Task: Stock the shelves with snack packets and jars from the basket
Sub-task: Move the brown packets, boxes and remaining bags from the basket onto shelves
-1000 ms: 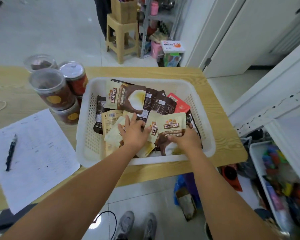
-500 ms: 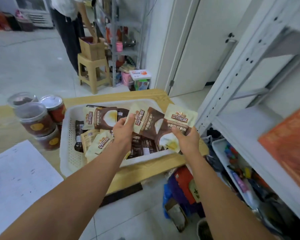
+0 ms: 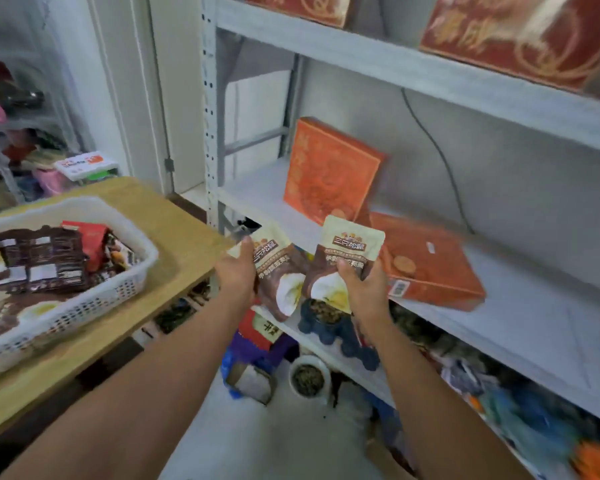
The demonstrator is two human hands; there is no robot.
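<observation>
My left hand (image 3: 237, 271) grips a cream-and-brown snack packet (image 3: 278, 275) by its left edge. My right hand (image 3: 362, 289) holds a second, matching packet (image 3: 347, 251) upright from below. Both packets hang in the air just in front of the grey metal shelf (image 3: 520, 306), near its left post. The white plastic basket (image 3: 132, 271) sits on the wooden table (image 3: 184, 233) at the left, with several brown and red packets inside. No jars are in view.
On the middle shelf an orange box (image 3: 329, 171) leans upright and a flat orange box (image 3: 433, 261) lies beside it. Red boxes (image 3: 520, 32) stand on the shelf above. Below are bags, a bowl (image 3: 309, 375) and clutter on the floor.
Both hands lifted the two packets out of the basket and carried them right toward the shelf. My view turned right, so the basket now lies at the left and the jars are out of sight.
</observation>
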